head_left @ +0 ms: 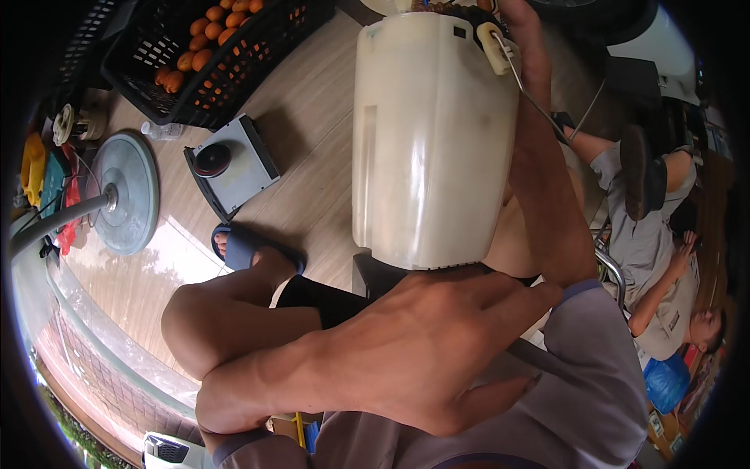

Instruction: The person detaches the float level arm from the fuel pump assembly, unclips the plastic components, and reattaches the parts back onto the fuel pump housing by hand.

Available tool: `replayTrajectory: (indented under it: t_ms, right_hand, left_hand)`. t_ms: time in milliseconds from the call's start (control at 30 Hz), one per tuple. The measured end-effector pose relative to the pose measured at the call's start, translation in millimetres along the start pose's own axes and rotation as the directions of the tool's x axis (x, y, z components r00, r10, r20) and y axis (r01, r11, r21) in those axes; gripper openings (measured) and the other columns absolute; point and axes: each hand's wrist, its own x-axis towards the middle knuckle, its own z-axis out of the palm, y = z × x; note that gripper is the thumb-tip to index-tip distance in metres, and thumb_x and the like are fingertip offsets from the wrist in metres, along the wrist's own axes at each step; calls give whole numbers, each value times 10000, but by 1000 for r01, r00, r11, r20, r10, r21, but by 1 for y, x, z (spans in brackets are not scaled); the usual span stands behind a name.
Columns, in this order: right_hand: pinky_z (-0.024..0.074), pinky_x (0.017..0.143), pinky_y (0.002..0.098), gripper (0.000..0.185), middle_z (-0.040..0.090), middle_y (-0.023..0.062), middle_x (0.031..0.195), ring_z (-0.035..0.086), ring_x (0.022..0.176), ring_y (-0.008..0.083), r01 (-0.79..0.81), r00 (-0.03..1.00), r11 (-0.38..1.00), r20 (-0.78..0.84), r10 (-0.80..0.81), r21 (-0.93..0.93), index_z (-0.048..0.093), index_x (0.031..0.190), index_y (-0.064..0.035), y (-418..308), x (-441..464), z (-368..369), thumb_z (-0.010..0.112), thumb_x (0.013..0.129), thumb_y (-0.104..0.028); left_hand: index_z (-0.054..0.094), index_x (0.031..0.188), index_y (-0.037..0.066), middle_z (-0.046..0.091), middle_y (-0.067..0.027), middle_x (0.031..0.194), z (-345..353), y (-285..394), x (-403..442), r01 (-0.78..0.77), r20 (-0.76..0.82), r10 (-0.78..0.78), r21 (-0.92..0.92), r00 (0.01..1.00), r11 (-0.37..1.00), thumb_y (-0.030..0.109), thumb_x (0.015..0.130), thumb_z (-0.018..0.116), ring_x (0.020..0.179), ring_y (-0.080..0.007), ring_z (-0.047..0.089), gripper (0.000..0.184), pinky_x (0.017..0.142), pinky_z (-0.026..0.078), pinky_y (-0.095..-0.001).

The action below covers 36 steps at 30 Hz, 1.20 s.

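Note:
A large cream plastic housing [433, 148] is held up in front of the lap, with a white fitting and bent metal rod [504, 59] at its upper right. My right arm reaches up along its right side, and my right hand [519, 19] grips its top end; the fingertips are partly hidden. Below the housing, my left hand [445, 336] lies back up against its toothed lower edge. The left thumb and index finger are spread apart, while the other fingers are partly out of sight.
A black crate [168, 109] of orange fruit [201, 59] stands at upper left. Near it are a metal-and-black device [242, 168] on the tiled floor [320, 141] and a round grey stand base [129, 195]. Another person [648, 211] sits at right, one shoe towards the housing.

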Motion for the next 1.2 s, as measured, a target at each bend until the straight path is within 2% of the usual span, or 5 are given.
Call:
replayTrajectory:
  t_ms: [500,700,800,1033,1200]
  right_hand:
    - [595,736,273,565,766,69,947,722,782,132,-7,1000,998,-6,7,-58,714,1119,-43,-1,-6,6,456,1032,-538]
    - [599,751,287,575,765,80,962,727,805,144,-35,999,998,18,36,-50,702,1136,-33,-5,-7,7,443,1036,-536]
    - [601,756,295,575,763,87,972,729,812,149,-38,998,999,44,40,-38,689,1157,-28,-4,-7,5,434,1039,-530]
    - [606,769,312,577,759,103,997,732,830,162,-54,991,998,122,52,11,659,1206,-18,1,-7,-2,415,1047,-516]
    - [611,786,332,575,752,124,1026,735,853,182,-78,983,997,166,77,-4,599,1291,-9,1,-12,7,396,1056,-493]
  left_hand:
    - [539,1296,-88,642,-201,938,1,-1,-5,-138,-102,133,-42,986,990,184,772,779,745,-336,676,637,664,578,-426]
    - [653,1264,-50,719,-173,991,-13,18,-5,6,2,-6,-137,1000,991,206,741,833,742,-252,727,609,625,580,-306]
    - [688,1201,-71,718,-130,868,-10,7,-4,-227,-242,209,-50,948,973,210,723,845,628,-186,685,576,562,547,-272]
    - [709,1161,-43,685,-71,744,-25,26,-14,43,-433,117,343,894,939,124,712,854,587,-97,625,500,475,439,-236]
    - [674,1239,-17,678,-62,711,-22,11,-13,132,-420,331,763,845,633,70,713,838,544,-114,610,558,481,465,-256]
